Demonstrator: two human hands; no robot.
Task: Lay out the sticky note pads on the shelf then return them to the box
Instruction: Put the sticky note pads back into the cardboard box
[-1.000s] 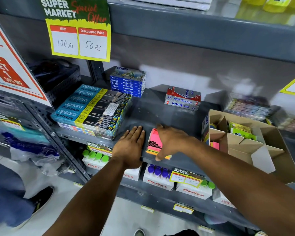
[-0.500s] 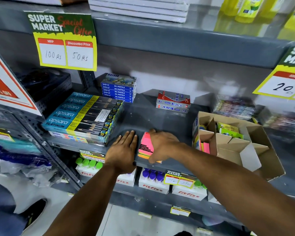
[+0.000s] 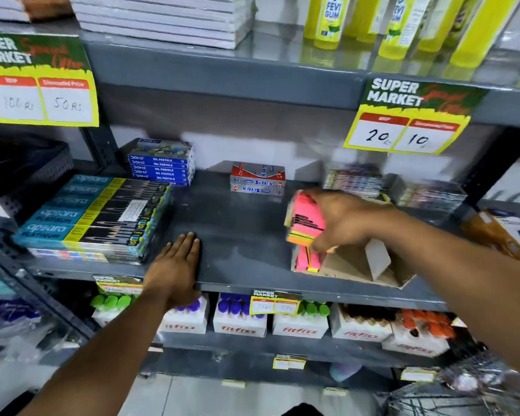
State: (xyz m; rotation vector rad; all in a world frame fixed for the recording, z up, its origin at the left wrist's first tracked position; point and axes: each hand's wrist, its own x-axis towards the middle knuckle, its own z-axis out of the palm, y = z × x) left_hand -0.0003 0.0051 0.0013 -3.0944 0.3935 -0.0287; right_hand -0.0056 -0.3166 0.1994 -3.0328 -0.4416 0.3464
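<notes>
Cardboard box (image 3: 342, 265), pink pads (image 3: 305, 259) inside

The grey metal shelf (image 3: 237, 235) carried, at left, a stack of Apsara pencil boxes (image 3: 93, 214); behind them, stacked oil pastel boxes (image 3: 161, 163); at rear centre, Softek boxes (image 3: 257, 181); at right, an open cardboard box (image 3: 351, 265). The left hand (image 3: 174, 265) lay flat on the front edge.

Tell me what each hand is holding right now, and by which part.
The right hand grips a stack of sticky note pads by its right side, above the box. The left hand holds nothing, flat on the shelf.
</notes>
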